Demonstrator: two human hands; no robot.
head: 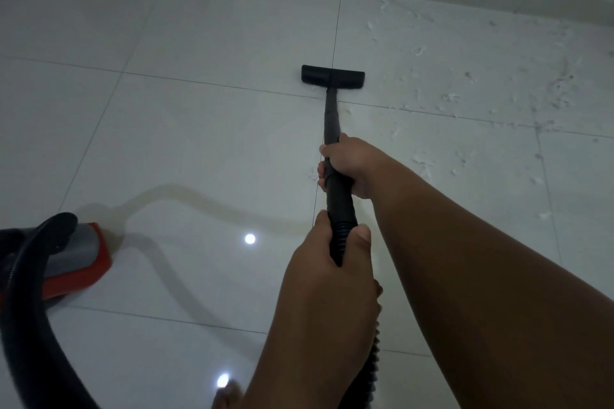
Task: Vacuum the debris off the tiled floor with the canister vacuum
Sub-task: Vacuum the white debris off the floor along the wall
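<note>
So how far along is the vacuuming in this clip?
Partly done. The tiles left of the nozzle look clean. Both hands, right hand ahead of left hand, grip the wand at the edge of the mess. White debris still covers the tiles to the right.

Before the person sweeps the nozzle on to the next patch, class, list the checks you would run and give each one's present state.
1. Both hands on the tool: right hand grips the wand, left hand grips the ribbed hose. Ok.
2. Floor nozzle flat on the tiled floor: looks flat. Ok.
3. Debris remaining: white scraps lie right of the nozzle. Not ok.
4. Canister vacuum close behind, at left. Ok.
5. Suction running: cannot tell.
</note>
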